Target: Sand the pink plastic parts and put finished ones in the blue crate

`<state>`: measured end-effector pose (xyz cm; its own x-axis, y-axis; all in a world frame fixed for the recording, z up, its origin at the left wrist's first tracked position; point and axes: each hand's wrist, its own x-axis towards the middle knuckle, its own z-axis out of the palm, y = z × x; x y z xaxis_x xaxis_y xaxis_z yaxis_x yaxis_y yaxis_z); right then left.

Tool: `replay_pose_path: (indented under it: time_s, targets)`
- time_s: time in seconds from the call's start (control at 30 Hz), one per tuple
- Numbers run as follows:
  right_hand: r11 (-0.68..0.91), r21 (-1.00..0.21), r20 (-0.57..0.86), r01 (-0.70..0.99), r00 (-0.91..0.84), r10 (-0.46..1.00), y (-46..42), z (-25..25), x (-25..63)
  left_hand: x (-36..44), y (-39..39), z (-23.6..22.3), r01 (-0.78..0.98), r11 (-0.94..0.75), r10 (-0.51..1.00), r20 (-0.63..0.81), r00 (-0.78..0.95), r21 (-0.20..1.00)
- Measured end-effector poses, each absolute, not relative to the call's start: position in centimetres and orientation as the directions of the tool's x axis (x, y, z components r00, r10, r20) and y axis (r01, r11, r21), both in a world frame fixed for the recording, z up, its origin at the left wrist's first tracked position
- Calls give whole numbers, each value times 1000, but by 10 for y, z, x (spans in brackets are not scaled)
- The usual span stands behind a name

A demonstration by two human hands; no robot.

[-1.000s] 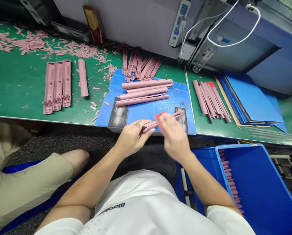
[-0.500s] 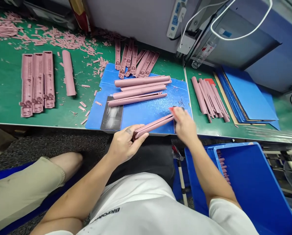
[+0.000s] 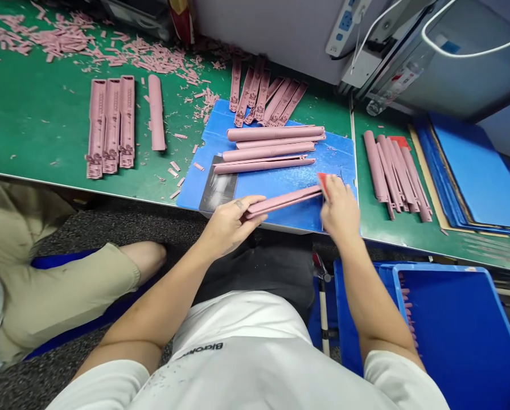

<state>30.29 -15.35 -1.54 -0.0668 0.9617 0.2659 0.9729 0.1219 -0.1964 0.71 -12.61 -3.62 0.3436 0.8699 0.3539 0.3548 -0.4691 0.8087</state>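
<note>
My left hand is closed around the near end of a long pink plastic shell, thumb below and fingers above. The shell tilts up to the right over the front of a blue mat. My right hand, slightly blurred, pinches a small red piece of sandpaper against the shell's far end. Just beyond the held piece, several similar pink shells lie side by side on the mat. A dark rectangular patch sits at the mat's left, and whitish dust covers its middle.
More pink shells lie on the green table at left, others at right. Pink scraps litter the back. Blue sheets are stacked far right; a blue bin stands below. Another person's knee is at left.
The view has swung left, so the table's contents appear farther right. My right hand keeps the sandpaper at the shell's far end; the left hand still holds the shell.
</note>
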Motion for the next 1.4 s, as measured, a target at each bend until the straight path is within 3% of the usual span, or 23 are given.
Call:
replay_pose_path:
  time_s: [0.1, 0.13, 0.27, 0.3, 0.43, 0.57, 0.6, 0.67, 0.73, 0.83, 0.9, 1.1, 1.27, 1.4]
  targets:
    - [468, -215, 330, 857, -387, 861, -170, -4, 260, 13, -137, -32, 345, -517, 847, 412, 335, 783]
    - [512, -217, 329, 831, -432, 840, -172, -3, 257, 15, -139, -30, 340, -527, 843, 429, 324, 779]
    - [216, -230, 298, 949, -143, 944, -165, -2, 279, 20, -145, -25, 343, -530, 846, 461, 267, 775]
    - [206, -231, 290, 951, -135, 947, -164, -2, 285, 21, -146, -24, 344, -534, 844, 461, 274, 772]
    - [450, -230, 250, 863, -394, 884, -162, -3, 295, 19, -146, -21, 355, -536, 841, 451, 297, 766]
    - [102, -212, 163, 972, -68, 984, -142, -11, 315, 13, -140, -22, 438, -500, 863, 384, 330, 747]
    - [104, -209, 149, 972, -74, 986, -138, -14, 320, 12, -138, -23, 477, -500, 859, 347, 375, 722]
    - [258, -209, 143, 943, -232, 962, -134, -20, 326, 12, -133, -26, 540, -525, 839, 292, 459, 658]
    - [300, -202, 155, 932, -271, 950, -131, -24, 338, 10, -129, -30, 562, -560, 818, 298, 492, 608]
    - [14, -204, 182, 979, 24, 983, -130, -28, 379, 0, -121, -36, 539, -603, 792, 361, 492, 588]
    - [-92, -239, 245, 967, 152, 958, -136, -33, 412, -13, -112, -35, 520, -626, 776, 398, 489, 581]
    - [-119, -344, 502, 932, 289, 815, -170, -65, 455, -49, -41, -16, 607, -606, 792, 456, 405, 514]
    - [-112, -366, 507, 924, 298, 809, -174, -77, 451, -52, 14, -9, 708, -578, 810, 391, 437, 407]
    - [-106, -355, 484, 929, 280, 829, -174, -74, 443, -19, 26, -5, 692, -633, 765, 419, 490, 346]
